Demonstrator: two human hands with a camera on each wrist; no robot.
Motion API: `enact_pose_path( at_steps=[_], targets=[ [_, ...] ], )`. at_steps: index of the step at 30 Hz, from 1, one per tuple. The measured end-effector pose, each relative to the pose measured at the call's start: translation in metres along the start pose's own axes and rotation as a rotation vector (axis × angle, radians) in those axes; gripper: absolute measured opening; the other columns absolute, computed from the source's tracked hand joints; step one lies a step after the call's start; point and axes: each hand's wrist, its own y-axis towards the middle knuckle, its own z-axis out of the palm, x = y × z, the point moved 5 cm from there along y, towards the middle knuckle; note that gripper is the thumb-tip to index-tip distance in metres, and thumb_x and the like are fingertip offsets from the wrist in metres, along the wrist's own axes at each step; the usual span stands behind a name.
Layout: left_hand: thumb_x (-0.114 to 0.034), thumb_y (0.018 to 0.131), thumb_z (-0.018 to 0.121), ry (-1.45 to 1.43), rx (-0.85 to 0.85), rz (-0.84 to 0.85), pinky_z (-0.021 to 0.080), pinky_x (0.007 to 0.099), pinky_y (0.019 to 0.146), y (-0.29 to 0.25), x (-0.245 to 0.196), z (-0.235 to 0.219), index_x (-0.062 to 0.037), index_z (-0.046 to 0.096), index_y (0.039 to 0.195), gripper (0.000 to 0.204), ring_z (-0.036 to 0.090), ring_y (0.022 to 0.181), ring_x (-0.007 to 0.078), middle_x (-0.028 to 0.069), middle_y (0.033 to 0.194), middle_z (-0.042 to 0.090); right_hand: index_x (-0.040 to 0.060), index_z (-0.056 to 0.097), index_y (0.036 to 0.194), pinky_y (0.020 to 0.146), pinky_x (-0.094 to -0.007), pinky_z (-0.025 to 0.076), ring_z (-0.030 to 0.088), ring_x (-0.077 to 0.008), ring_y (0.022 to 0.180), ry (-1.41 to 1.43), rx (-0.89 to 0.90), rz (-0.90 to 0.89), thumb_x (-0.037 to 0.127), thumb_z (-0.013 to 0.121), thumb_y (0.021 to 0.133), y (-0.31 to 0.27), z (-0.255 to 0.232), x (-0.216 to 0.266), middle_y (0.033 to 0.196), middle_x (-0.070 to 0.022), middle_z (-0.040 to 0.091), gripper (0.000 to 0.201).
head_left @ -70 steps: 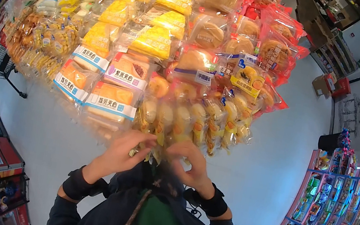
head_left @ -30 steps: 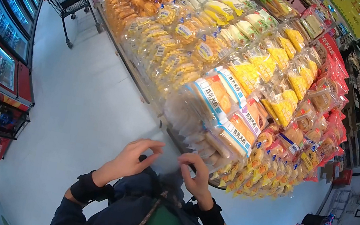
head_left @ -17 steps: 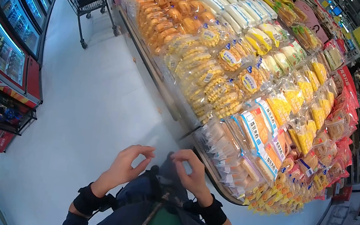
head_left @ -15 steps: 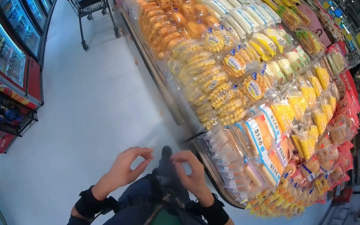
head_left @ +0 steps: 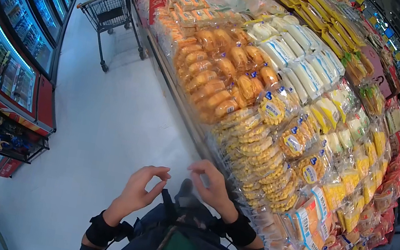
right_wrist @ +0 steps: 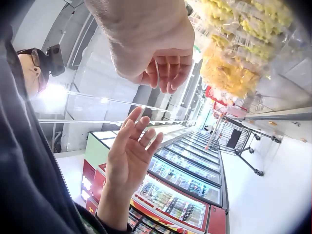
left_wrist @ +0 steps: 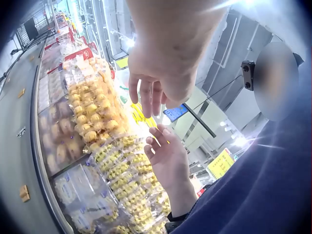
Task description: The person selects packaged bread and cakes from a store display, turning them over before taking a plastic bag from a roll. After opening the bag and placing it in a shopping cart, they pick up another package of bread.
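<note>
Both bare hands hover in front of the person's body at the lower middle of the head view. My left hand (head_left: pixel 140 188) has loosely bent fingers and holds nothing. Facing it across a small gap is my right hand (head_left: pixel 211 186), its fingers relaxed and likewise holding nothing. Nearest to the right hand is the sloping display of packaged bakery goods, with bagged yellow waffles (head_left: pixel 263 159) at its near side. Farther along lie orange-brown buns (head_left: pixel 212 82) in clear bags. White-wrapped long breads (head_left: pixel 303 63) lie behind them. In the left wrist view the fingers of both hands point toward each other.
A shopping cart (head_left: pixel 110 14) stands in the aisle ahead, close to the display edge (head_left: pixel 178 97). Glass-door refrigerators (head_left: pixel 13 72) line the left side. Pale floor (head_left: pixel 110 126) runs between them. Sandwich bread packs (head_left: pixel 309 225) lie at the display's near right corner.
The view has turned left and moved along the display, so the breads shift right and the cart comes into sight. Both hands stay raised before the body with nothing in them.
</note>
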Motion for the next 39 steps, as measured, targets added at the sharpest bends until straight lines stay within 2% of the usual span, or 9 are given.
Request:
enact_pose_path(
  at_steps=[5, 12, 18, 25, 30, 31, 33, 36, 39],
  targets=[
    [-0.001, 0.077, 0.058, -0.063, 0.003, -0.087, 0.045, 0.0311, 0.075, 0.024, 0.037, -0.03, -0.0052, 0.052, 0.108, 0.032, 0.059, 0.081, 0.0215, 0.0068, 0.088, 0.062, 0.0023, 0.055, 0.093, 0.067, -0.0248, 0.043, 0.052, -0.0157, 0.074, 0.004, -0.031, 0.03, -0.003, 0.053, 0.077, 0.044, 0.015, -0.016, 0.086, -0.0069, 0.054, 0.017],
    [-0.001, 0.077, 0.058, -0.031, -0.023, -0.072, 0.044, 0.0316, 0.075, 0.058, 0.089, -0.095, -0.0043, 0.052, 0.109, 0.032, 0.059, 0.08, 0.0212, 0.0072, 0.088, 0.062, 0.002, 0.056, 0.092, 0.066, -0.0247, 0.044, 0.054, -0.0161, 0.072, -0.046, -0.078, 0.077, -0.003, 0.053, 0.077, 0.095, 0.047, -0.032, 0.086, -0.0074, 0.055, 0.016],
    [0.0, 0.076, 0.058, 0.013, 0.043, 0.017, 0.044, 0.0308, 0.076, 0.084, 0.129, -0.175, -0.0037, 0.052, 0.107, 0.032, 0.059, 0.081, 0.0209, 0.0073, 0.088, 0.062, 0.0012, 0.055, 0.093, 0.069, -0.0247, 0.045, 0.056, -0.0164, 0.075, 0.006, -0.145, 0.139, -0.001, 0.053, 0.08, 0.154, 0.114, -0.043, 0.087, -0.0083, 0.056, 0.013],
    [0.001, 0.076, 0.056, 0.042, -0.007, -0.05, 0.045, 0.0313, 0.076, 0.102, 0.206, -0.265, -0.0017, 0.051, 0.107, 0.031, 0.06, 0.082, 0.0215, 0.0092, 0.09, 0.062, 0.0021, 0.054, 0.095, 0.069, -0.0257, 0.044, 0.054, -0.0167, 0.078, -0.03, -0.077, 0.136, 0.002, 0.053, 0.081, 0.23, 0.181, -0.026, 0.091, -0.0082, 0.055, 0.014],
    [0.002, 0.077, 0.055, -0.014, 0.08, 0.039, 0.045, 0.03, 0.076, 0.136, 0.227, -0.28, -0.001, 0.051, 0.108, 0.031, 0.06, 0.079, 0.0195, 0.0095, 0.087, 0.062, 0.0022, 0.055, 0.095, 0.07, -0.0255, 0.043, 0.055, -0.0174, 0.078, -0.086, -0.139, 0.247, -0.003, 0.052, 0.079, 0.241, 0.19, -0.044, 0.09, -0.0084, 0.056, 0.016],
    [0.003, 0.077, 0.054, -0.021, 0.094, 0.071, 0.045, 0.0294, 0.076, 0.145, 0.228, -0.279, -0.0007, 0.051, 0.108, 0.031, 0.06, 0.079, 0.0186, 0.0097, 0.086, 0.061, 0.0029, 0.055, 0.095, 0.069, -0.0256, 0.043, 0.054, -0.0169, 0.076, -0.086, -0.172, 0.219, -0.001, 0.052, 0.08, 0.244, 0.188, -0.048, 0.09, -0.0077, 0.056, 0.016],
    [0.003, 0.077, 0.054, -0.052, 0.131, 0.071, 0.045, 0.0292, 0.076, 0.166, 0.23, -0.273, -0.0004, 0.051, 0.108, 0.031, 0.06, 0.079, 0.0186, 0.0096, 0.086, 0.062, 0.0045, 0.055, 0.095, 0.067, -0.0258, 0.042, 0.051, -0.0159, 0.074, -0.08, -0.24, 0.171, 0.003, 0.052, 0.081, 0.249, 0.182, -0.055, 0.09, -0.0063, 0.055, 0.014],
    [0.003, 0.077, 0.055, -0.101, 0.19, 0.112, 0.046, 0.0289, 0.076, 0.202, 0.223, -0.262, -0.0001, 0.051, 0.107, 0.031, 0.06, 0.081, 0.0187, 0.0098, 0.087, 0.062, 0.0046, 0.055, 0.095, 0.066, -0.0254, 0.042, 0.05, -0.015, 0.072, -0.183, -0.276, 0.194, 0.003, 0.053, 0.081, 0.266, 0.166, -0.063, 0.089, -0.0056, 0.055, 0.015],
    [0.001, 0.077, 0.057, -0.131, 0.252, 0.155, 0.045, 0.03, 0.076, 0.234, 0.22, -0.248, -0.0011, 0.052, 0.108, 0.032, 0.059, 0.081, 0.0199, 0.009, 0.088, 0.062, 0.0048, 0.055, 0.095, 0.065, -0.0247, 0.042, 0.051, -0.0148, 0.071, -0.159, -0.318, 0.22, 0.001, 0.054, 0.08, 0.286, 0.153, -0.074, 0.089, -0.0057, 0.055, 0.016]
  ],
)
